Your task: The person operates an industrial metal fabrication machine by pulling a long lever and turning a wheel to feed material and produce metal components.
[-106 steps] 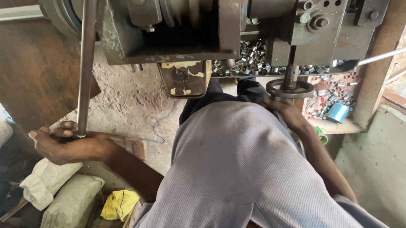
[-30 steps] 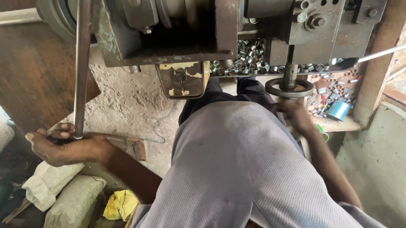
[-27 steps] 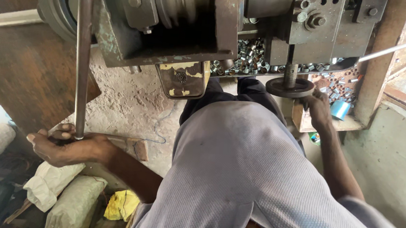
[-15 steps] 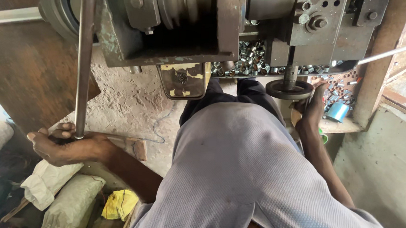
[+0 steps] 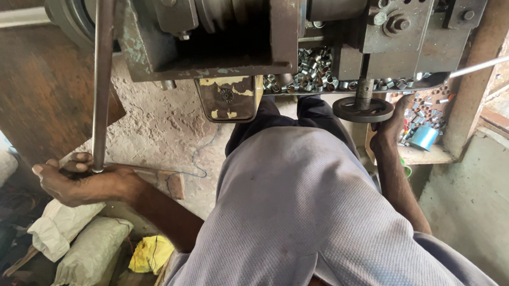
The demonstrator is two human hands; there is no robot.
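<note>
Machine body [image 5: 226, 33], heavy cast metal with a dull, oily grey finish, bolted plates and a rounded drum housing, fills the top of my view, standing over a rough, pitted concrete floor [image 5: 166, 119]. A long, smooth round steel rod [image 5: 100, 72] runs straight down from its left side. My left hand [image 5: 81, 181] is at the rod's lower end, fingers wrapped fully closed around it, just above lumpy cloth sacks [image 5: 72, 238] and a crumpled yellow rag [image 5: 151, 254]. My right hand [image 5: 390, 125] reaches up to a small, flat, dark metal handwheel [image 5: 362, 109] on a short vertical spindle under the machine's right side; the fingers curl against its rim, but I cannot tell whether they grip it or only rest there. Behind the wheel, a narrow tray [image 5: 330, 91] carries a heap of small shiny cylindrical metal pieces [image 5: 313, 66]. A light blue cylindrical cup [image 5: 423, 137] lies on the wooden ledge [image 5: 429, 156] just right of my wrist.
</note>
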